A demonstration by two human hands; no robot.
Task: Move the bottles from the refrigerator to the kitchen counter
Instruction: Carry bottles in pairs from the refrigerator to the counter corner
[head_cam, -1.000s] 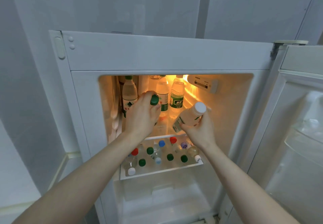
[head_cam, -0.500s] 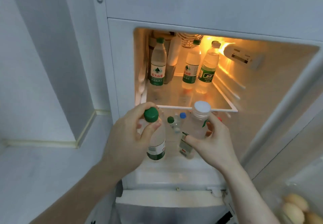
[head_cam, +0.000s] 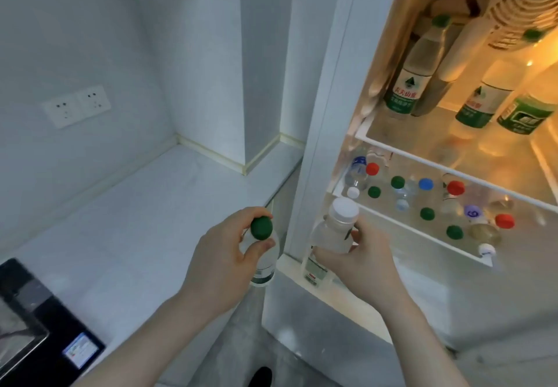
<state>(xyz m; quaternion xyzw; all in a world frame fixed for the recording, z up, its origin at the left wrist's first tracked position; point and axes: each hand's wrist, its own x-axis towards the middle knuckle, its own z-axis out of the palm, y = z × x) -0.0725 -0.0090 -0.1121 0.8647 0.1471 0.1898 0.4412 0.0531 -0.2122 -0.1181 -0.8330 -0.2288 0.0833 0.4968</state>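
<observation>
While the fridge (head_cam: 314, 90) glows, the left hand (head_cam: 222, 261) fingers wrap a clear green-capped bottle (head_cam: 262, 237) beside the smooth white table (head_cam: 120, 220); right hand (head_cam: 360, 261) fingers grip a round white-capped bottle (head_cam: 333, 231).

Pale grey walls (head_cam: 75, 24) meet in a corner behind a white tabletop (head_cam: 136, 205). Two white wall sockets (head_cam: 77, 109) sit side by side (slightly tilted in view). Grey floor (head_cam: 229, 341) below.
</observation>
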